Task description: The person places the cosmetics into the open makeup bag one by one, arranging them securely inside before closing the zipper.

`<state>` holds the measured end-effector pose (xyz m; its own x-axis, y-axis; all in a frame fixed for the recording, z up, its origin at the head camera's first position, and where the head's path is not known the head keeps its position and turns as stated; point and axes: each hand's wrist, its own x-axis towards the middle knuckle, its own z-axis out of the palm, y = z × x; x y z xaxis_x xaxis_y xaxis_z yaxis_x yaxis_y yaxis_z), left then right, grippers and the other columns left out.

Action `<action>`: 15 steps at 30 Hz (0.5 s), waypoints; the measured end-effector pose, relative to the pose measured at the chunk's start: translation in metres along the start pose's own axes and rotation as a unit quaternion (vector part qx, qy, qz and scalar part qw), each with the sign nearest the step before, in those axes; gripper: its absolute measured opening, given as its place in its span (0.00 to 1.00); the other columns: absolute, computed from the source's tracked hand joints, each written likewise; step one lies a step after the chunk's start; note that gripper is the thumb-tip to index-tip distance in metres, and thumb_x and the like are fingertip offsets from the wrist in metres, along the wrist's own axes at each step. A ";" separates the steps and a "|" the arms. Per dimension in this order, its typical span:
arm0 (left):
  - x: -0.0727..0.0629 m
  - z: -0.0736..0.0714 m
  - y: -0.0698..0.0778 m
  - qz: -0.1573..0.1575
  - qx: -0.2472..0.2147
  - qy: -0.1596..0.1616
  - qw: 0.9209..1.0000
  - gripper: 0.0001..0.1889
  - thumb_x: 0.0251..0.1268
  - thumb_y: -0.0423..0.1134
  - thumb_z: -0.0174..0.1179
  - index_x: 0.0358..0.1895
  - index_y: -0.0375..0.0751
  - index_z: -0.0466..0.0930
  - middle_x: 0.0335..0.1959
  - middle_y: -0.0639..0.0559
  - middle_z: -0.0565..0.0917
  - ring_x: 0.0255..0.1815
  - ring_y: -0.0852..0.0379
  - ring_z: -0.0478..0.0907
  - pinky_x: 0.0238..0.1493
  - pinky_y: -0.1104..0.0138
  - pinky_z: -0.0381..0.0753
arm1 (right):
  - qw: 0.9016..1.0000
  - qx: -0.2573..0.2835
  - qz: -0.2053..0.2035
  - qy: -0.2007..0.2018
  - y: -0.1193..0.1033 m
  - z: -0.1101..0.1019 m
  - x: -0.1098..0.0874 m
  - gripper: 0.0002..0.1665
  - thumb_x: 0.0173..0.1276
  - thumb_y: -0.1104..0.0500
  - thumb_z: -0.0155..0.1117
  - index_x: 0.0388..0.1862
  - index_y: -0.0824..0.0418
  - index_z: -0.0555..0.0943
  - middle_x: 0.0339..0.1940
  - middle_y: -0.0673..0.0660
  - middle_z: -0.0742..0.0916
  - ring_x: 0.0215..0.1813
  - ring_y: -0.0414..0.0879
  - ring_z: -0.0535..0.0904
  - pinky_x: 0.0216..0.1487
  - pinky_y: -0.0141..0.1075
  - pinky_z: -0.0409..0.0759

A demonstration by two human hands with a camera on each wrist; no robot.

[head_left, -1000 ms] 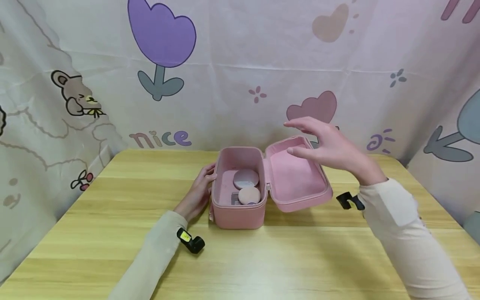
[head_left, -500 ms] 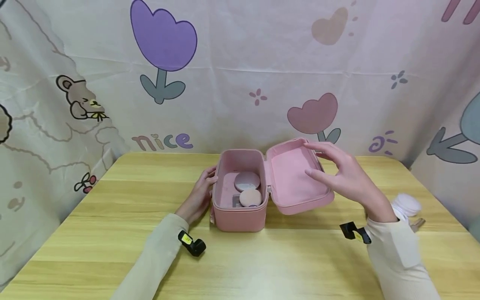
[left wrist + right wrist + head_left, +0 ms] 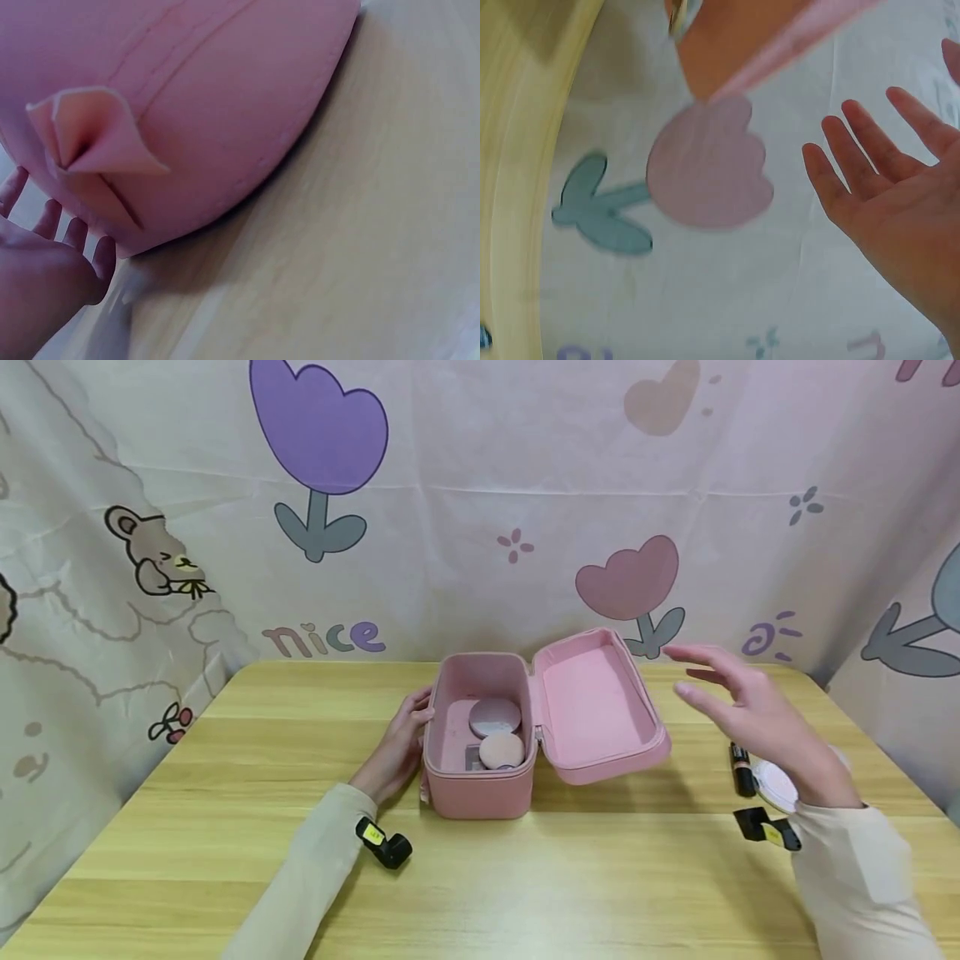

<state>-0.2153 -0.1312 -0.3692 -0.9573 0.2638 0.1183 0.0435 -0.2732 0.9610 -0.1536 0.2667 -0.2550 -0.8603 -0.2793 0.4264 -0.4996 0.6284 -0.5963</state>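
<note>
A pink cosmetic case (image 3: 480, 797) stands on the table with its lid (image 3: 600, 702) swung out to the right. Inside it lie a round silvery disc (image 3: 495, 717), a round beige puff (image 3: 501, 750) and a small greyish square thing partly under the puff. My left hand (image 3: 397, 743) rests its fingers against the case's left side; in the left wrist view the left fingertips (image 3: 75, 232) are beside a pink bow (image 3: 105, 142) on that side. My right hand (image 3: 765, 727) is in the air to the right of the lid, holding nothing, fingers spread in the right wrist view.
Below my right hand a black tube (image 3: 742, 770) lies on the wooden table (image 3: 225, 827), next to a round white item (image 3: 777, 786) partly behind the wrist. A printed cloth (image 3: 465, 568) hangs along the table's back edge.
My right hand came down to the lid's right edge, then moved away to the right, apart from it. The black tube is now in sight. My left hand has stayed at the case.
</note>
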 end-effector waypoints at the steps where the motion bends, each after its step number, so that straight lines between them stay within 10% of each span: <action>1: 0.001 0.001 0.000 -0.002 0.000 0.000 1.000 0.33 0.66 0.39 0.45 0.74 0.38 0.49 0.72 0.41 0.53 0.70 0.46 0.53 0.70 0.54 0.53 | 1.000 -0.004 0.008 0.005 0.004 -0.005 -0.003 0.28 0.70 0.61 0.60 0.69 0.56 0.70 0.63 0.45 0.76 0.61 0.37 0.72 0.53 0.23 0.69; 15: 0.003 0.000 0.000 -0.010 -0.002 -0.002 1.000 0.33 0.66 0.38 0.45 0.74 0.38 0.48 0.72 0.42 0.53 0.71 0.48 0.52 0.71 0.55 0.51 | 0.994 -0.028 0.100 0.040 0.072 -0.065 -0.036 0.24 0.73 0.60 0.57 0.65 0.65 0.70 0.50 0.28 0.76 0.49 0.20 0.71 0.45 0.14 0.66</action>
<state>-0.2178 -0.1306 -0.3692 -0.9569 0.2727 0.0997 0.0227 -0.2722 0.9620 -0.1517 0.3689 -0.2693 -0.9295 -0.0874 0.3582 -0.3115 0.7059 -0.6361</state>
